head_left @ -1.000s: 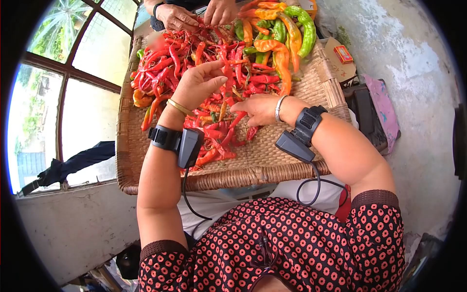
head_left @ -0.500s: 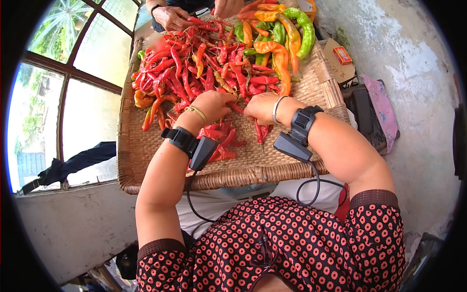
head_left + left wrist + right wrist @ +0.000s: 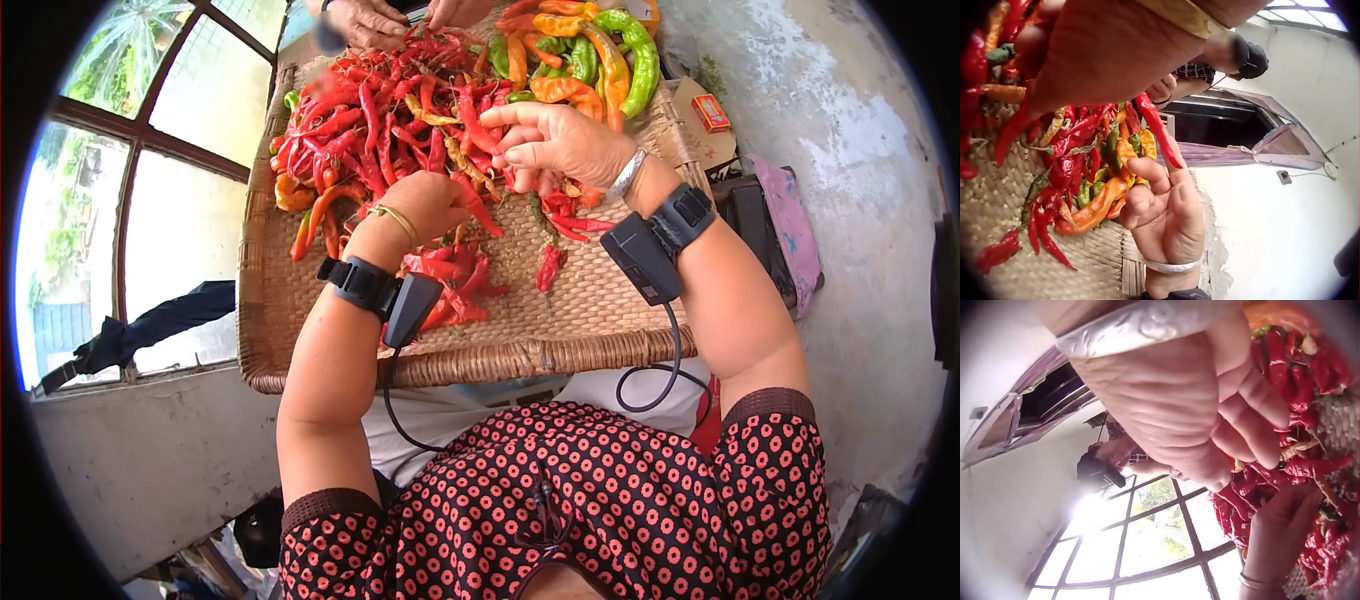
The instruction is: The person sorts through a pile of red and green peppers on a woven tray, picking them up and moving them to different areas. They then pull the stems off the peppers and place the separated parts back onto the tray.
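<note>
Red chili peppers [image 3: 400, 125] lie heaped on a woven tray [image 3: 600, 295]. My left hand [image 3: 420, 205] is low over the near part of the heap, fingers curled. It pinches a red chili pepper [image 3: 478, 207] that points out from its fingertips; the same pepper [image 3: 1011, 136] shows under the fingers in the left wrist view. Farther forward and right, my right hand [image 3: 570, 148] has its fingers spread and extended. Another red chili pepper [image 3: 1159, 131] overlaps its raised index finger in the left wrist view. The right palm [image 3: 1160, 400] faces its wrist camera.
Orange and green peppers [image 3: 638, 70] lie at the tray's far right. Another person's hands [image 3: 370, 22] work at the far edge. A smaller group of red chilies [image 3: 455, 285] lies near me, with a single chili [image 3: 549, 268] to its right. Left is a window [image 3: 180, 210].
My left hand has come down toward me from over the heap, and now holds a chili. The right hand met it near the middle, then moved forward and right with its fingers opening.
</note>
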Motion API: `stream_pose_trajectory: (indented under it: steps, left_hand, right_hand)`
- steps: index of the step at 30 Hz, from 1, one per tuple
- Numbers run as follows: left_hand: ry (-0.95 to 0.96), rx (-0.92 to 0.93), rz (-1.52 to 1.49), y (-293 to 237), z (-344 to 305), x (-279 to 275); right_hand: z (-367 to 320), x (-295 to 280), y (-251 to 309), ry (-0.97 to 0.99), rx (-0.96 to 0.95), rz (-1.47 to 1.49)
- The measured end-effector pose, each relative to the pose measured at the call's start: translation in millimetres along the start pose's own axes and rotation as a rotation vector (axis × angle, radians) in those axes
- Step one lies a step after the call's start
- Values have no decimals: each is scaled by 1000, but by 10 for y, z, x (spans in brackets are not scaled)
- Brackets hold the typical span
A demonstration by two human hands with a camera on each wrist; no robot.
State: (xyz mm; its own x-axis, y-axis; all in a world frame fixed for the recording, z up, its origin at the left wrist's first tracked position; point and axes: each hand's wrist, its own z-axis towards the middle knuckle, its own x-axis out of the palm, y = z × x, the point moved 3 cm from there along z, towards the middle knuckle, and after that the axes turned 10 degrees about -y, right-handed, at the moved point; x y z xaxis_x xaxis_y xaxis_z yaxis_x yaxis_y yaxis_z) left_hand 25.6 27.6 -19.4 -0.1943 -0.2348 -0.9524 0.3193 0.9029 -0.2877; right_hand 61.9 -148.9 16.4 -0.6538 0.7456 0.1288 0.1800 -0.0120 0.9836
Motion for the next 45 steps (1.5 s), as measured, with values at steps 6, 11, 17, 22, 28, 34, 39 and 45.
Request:
stream_pose_trajectory:
  steps: [6, 11, 17, 22, 28, 34, 39, 45]
  left_hand:
    - [168, 12, 59, -34, -15, 61]
    - [345, 50, 149, -93, -99, 30]
    - [425, 137, 204, -134, -159, 102]
    - [372, 164, 193, -86, -127, 207]
    - [251, 124, -214, -143, -153, -112]
    - [207, -88, -721, -160, -160, -288]
    - [103, -189, -915, -83, -148, -267]
    - [-267, -210, -1175, -31, -46, -314]
  right_hand:
    - [-31, -86, -176, 160, 27, -1422]
    - [0, -48, -466, -1, -25, -1624]
    - [-2, 46, -421, 10, 39, -1673]
    - [7, -73, -326, 28, -39, -1583]
    - [-33, -136, -163, 77, 317, -619]
    - [58, -146, -56, -260, -1, -189]
    - [-38, -36, -291, 169, -86, -1239]
    - [-96, 133, -456, 250, 15, -1323]
